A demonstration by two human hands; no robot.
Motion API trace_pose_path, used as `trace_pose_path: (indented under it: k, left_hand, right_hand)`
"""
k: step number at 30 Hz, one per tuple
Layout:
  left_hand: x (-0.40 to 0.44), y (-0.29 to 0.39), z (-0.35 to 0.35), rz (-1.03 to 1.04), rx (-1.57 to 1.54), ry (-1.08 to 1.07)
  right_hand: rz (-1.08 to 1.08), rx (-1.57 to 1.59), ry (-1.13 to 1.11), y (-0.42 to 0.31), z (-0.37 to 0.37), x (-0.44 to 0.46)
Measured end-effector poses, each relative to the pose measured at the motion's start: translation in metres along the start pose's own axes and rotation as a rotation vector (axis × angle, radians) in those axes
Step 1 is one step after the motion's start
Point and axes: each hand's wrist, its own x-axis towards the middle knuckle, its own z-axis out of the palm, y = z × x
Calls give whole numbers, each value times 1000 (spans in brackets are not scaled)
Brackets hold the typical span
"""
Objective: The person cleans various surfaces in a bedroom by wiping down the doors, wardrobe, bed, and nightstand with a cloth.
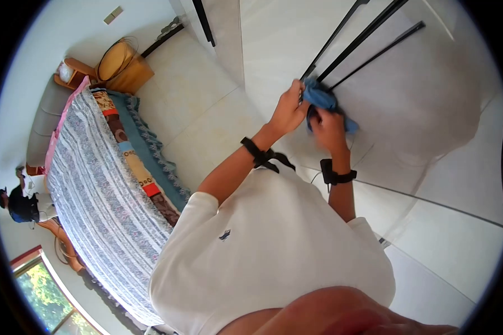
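A crumpled blue cloth (pixel 320 98) is bunched at the lower ends of several long, thin black bars (pixel 363 40), against a pale glossy surface. My left hand (pixel 288 109) is closed at the cloth's left edge, beside the nearest bar end; whether it also grips that bar I cannot tell. Close by on the right, my right hand (pixel 328 129) has its fingers curled into the lower part of the cloth, and a loose blue corner hangs out past it. Both wrists wear black straps.
On the left stands a bed (pixel 103 184) with a striped cover and a teal fringed edge. Beyond it are a wooden piece of furniture (pixel 129 75), a person (pixel 25 204) in dark clothing and a window (pixel 44 293). Pale floor tiles (pixel 201 120) lie between bed and pale surface.
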Motion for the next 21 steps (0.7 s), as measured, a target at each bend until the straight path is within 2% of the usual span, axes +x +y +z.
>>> trace_pose_path:
  k: [1,2,4,5,7,8,10,12,13,15,17,19,21]
  left_hand:
    - [7,-12,3,218,-24,79]
    - [11,-6,2,216,-14,69]
    - [24,16,8,346,-53,253]
    - [32,27,9,345,-53,260]
    - [43,42,5,516,1,402]
    - [47,46,0,522,13,407]
    - [55,51,-9,335,-164,172]
    - [58,34,-17,279,-124,138]
    - [56,27,-21,222,-111,87]
    - [49,20,-23,75,-108,46]
    - [42,-6,-19,82,-105,21]
    - [44,-18,-23,95,-102,-8]
    - [48,-12,-31,114,-198,-75]
  right_hand:
    - [91,77,-15,-7,0,2]
    - [97,88,-9,-18,6,4]
    - [8,298,249,-39,13,10]
    - [92,348,200,-41,13,17]
    - [87,472,209,-47,7,32]
    - [88,592,222,-50,6,40]
    - [95,653,227,-47,14,52]
    - [149,394,112,-44,22,59]
    - [46,329,190,-36,36,58]
    - [31,316,205,-27,46,52]
    - [19,313,212,-18,53,40]
    - [275,441,59,-9,56,33]
    - [211,341,105,-18,49,33]
